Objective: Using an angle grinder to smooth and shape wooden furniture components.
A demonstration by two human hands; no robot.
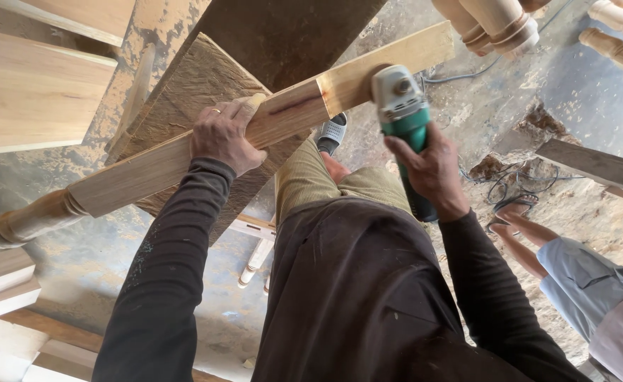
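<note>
Leftmost, stacked pale boards [21,92] lean at the frame's edge, and below them the turned, rounded end of a long wooden post [149,166] points down toward the dusty floor [78,247]. That post runs diagonally up to the right, square in its middle section, propped over a dark rough board [205,85]. The left hand [223,134], a ring on one finger, is clamped over the post's square part, fingers wrapped across the top edge, pressing it down. The piece looks stiff, solid and fairly heavy; its flat faces give the surest hold, while the rounded end would likely slip under a palm. Further right, the right hand [432,166] is closed around the green body of an angle grinder [403,113], whose grey head meets the post's upper face. Beyond, more turned spindles [499,25] hang at top, cables [509,180] trail on the ground, and another person [594,297] crouches at far right.
</note>
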